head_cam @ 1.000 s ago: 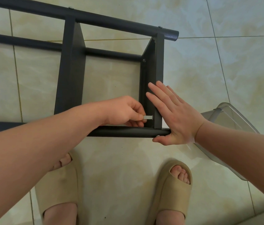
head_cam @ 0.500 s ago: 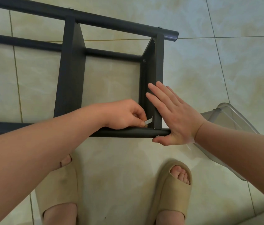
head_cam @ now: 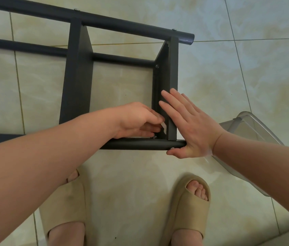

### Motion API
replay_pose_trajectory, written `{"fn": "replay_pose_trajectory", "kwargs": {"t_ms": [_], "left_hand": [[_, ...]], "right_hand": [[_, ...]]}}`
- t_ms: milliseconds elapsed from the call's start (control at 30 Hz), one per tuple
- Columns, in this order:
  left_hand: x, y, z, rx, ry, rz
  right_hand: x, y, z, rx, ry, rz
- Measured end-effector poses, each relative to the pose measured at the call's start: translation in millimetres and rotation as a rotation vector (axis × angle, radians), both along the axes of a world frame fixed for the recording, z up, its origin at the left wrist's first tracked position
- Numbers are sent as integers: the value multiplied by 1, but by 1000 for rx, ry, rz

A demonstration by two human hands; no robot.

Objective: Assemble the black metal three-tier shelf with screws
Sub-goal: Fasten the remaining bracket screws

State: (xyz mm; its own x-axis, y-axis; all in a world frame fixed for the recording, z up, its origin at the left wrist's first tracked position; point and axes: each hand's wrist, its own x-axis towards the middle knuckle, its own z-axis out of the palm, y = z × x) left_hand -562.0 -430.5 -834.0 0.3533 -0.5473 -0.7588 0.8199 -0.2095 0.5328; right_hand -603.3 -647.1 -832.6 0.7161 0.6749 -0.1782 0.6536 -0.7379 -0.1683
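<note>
Shelf (head_cam: 77,77) lay sideways on floor tiles, centre toward 10 o'clock | left hand (head_cam: 136,119) pinched silver tool (head_cam: 164,127) at near corner | right hand (head_cam: 191,128), at 3 o'clock of it, pressed flat, fingers straight, against end panel (head_cam: 173,71).

Tiled floor (head_cam: 246,77), shelf frame (head_cam: 76,82), clear tub (head_cam: 250,127)

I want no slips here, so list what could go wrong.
The left hand only pinches the small wrench in a tight corner; it may slip from that grip. The right hand presses flat on the shelf, which could slide on the smooth tiles. The clear box by that wrist might get knocked.
</note>
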Motion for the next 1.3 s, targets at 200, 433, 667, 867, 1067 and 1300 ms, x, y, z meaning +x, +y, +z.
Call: {"fn": "replay_pose_trajectory", "kwargs": {"t_ms": [200,433,667,867,1067,1300], "left_hand": [[0,-4,-5,30,86,121],[1,-4,-10,65,21,137],[1,-5,-8,24,-5,130],[-1,-6,-8,42,-36,74],[-2,-6,-5,23,9,81],[-2,-6,-5,27,20,69]], "right_hand": [[0,0,0,-8,1,-1],[0,1,0,2,-2,-4],[0,1,-1,28,-9,-5],[-1,1,-1,16,-2,-6],[0,0,-1,21,3,-7],[-1,0,1,0,7,-7]]}}
